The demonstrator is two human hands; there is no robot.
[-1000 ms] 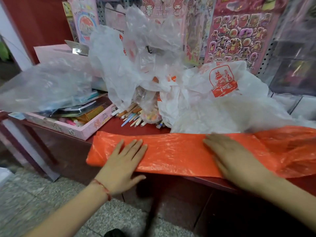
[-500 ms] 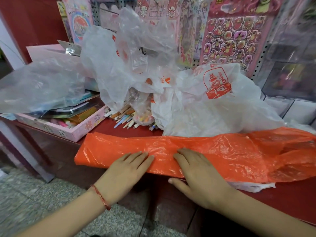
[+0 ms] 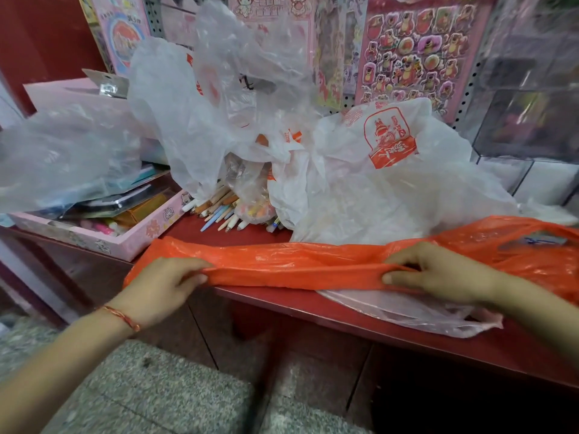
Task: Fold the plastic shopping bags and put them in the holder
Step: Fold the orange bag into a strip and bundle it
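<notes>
Half a second ago both palms lay flat; now the left hand (image 3: 163,285) and right hand (image 3: 438,272) pinch the orange bag's (image 3: 291,264) near edge on the counter (image 3: 313,303), lifting it. Next lengthwise fold's starting, I'd guess.

Orange bag (image 3: 313,264), red counter (image 3: 344,311), seemingly orange-printed white bags (image 3: 376,189).

No text reads clearly enough to transcribe. White bag (image 3: 388,170), at 1 o'clock from frame centre: orange printed emblem (image 3: 390,137) with characters inside, illegible. Smaller orange print (image 3: 293,135) on a crumpled bag at 12 o'clock, illegible. Orange bag (image 3: 282,264), far end at 3 o'clock: blue mark (image 3: 537,240), blurred. Pink box (image 3: 131,238) at 9 o'clock: small printed motifs, unreadable.
</notes>
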